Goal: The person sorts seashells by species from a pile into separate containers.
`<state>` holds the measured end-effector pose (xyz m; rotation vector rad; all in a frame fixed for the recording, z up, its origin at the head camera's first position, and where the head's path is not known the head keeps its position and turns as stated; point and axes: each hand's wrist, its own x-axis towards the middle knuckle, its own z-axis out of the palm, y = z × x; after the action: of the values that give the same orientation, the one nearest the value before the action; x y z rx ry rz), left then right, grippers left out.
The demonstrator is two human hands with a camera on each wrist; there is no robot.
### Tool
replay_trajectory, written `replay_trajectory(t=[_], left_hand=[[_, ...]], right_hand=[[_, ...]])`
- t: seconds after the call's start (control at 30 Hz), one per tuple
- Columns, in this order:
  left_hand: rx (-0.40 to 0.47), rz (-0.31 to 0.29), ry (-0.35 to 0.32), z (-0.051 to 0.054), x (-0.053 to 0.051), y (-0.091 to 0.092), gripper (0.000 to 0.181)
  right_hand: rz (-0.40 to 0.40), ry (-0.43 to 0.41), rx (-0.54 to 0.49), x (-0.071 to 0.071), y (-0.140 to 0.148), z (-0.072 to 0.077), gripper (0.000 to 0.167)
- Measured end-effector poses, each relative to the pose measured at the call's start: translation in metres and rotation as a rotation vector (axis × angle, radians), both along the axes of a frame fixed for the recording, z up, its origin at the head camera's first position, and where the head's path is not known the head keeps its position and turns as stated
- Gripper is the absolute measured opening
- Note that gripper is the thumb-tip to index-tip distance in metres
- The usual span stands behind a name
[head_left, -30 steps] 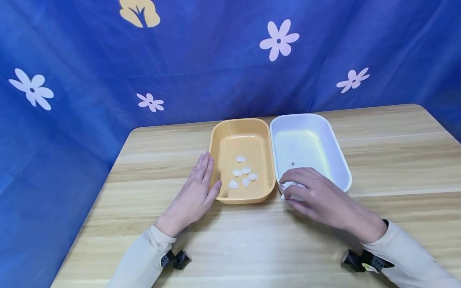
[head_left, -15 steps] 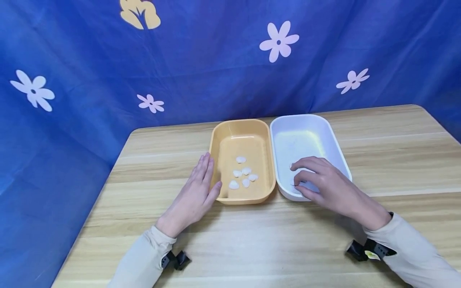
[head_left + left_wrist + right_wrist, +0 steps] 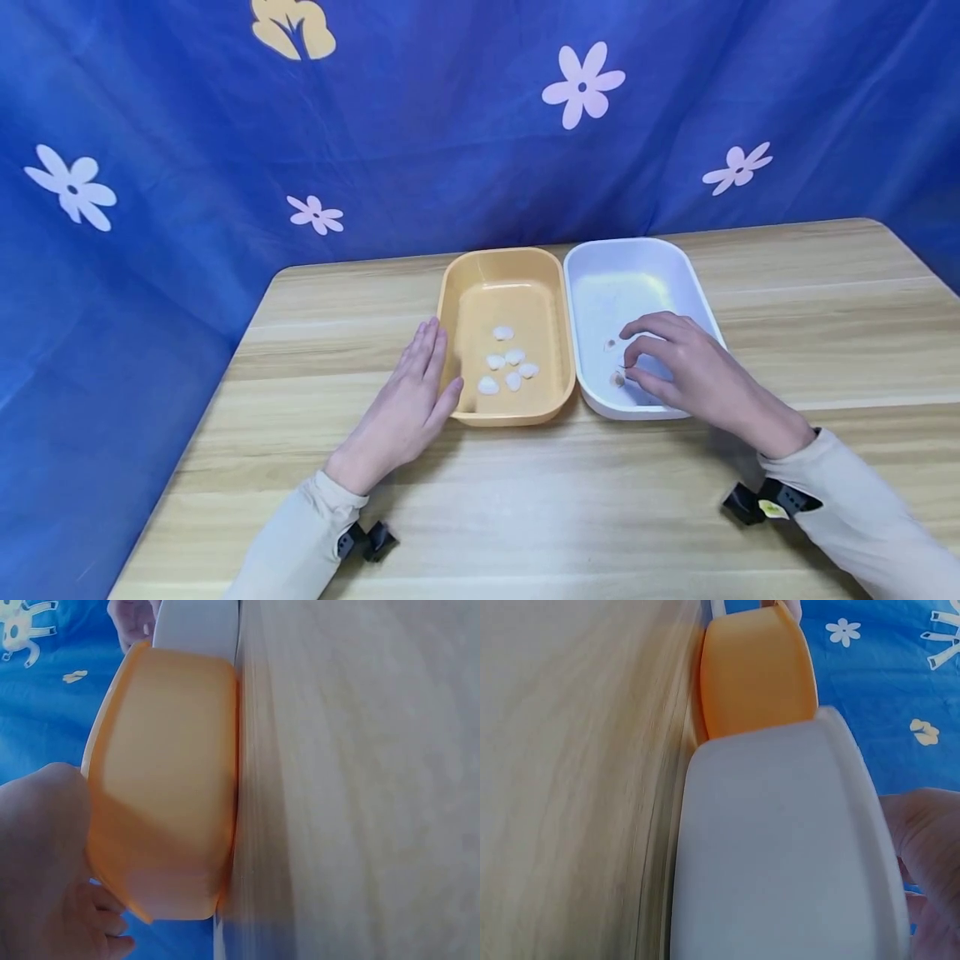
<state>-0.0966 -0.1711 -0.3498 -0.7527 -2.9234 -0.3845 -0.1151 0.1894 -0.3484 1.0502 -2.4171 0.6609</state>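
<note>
In the head view, my left hand (image 3: 405,392) rests with straight fingers along the left side of the orange tray (image 3: 506,260). Several small white shells (image 3: 514,357) lie in that tray's front half. My right hand (image 3: 690,367) hovers over the front right of the white tray (image 3: 600,250), fingers bent and thumb near a fingertip. I make out nothing held between them. Just left of the thumb is a small shell with a brown spot (image 3: 617,379); another shell (image 3: 610,344) lies farther back. The hand hides part of the tray floor. The wrist views show mainly tray walls.
Both trays stand side by side, touching, on a wood-grain table (image 3: 510,500). Behind hangs a blue curtain (image 3: 450,125) with flower prints. A black wrist camera (image 3: 381,542) sits at the left cuff, another camera (image 3: 742,503) at the right.
My right hand has moved right and away from me, from the white tray's front left corner to over its inside. A second shell now shows beside the thumb. The left hand stays still.
</note>
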Motion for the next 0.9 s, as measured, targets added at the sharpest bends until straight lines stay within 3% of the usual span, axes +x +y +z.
replay_trajectory(t=[0.27, 0.57, 0.73, 0.9], left_hand=[[-0.014, -0.005, 0.024, 0.001, 0.003, -0.002, 0.067], [-0.018, 0.002, 0.017, 0.001, 0.005, -0.002, 0.067], [-0.013, 0.003, 0.011, 0.001, 0.006, 0.000, 0.067], [0.001, 0.001, 0.018, 0.000, 0.006, 0.001, 0.067]], right_hand=[[-0.056, -0.018, 0.011, -0.004, 0.003, 0.000, 0.020], [-0.042, -0.011, 0.018, -0.009, 0.002, 0.000, 0.018], [-0.038, -0.046, 0.051, -0.012, 0.000, 0.001, 0.015], [-0.010, -0.033, 0.084, -0.020, 0.001, 0.010, 0.011]])
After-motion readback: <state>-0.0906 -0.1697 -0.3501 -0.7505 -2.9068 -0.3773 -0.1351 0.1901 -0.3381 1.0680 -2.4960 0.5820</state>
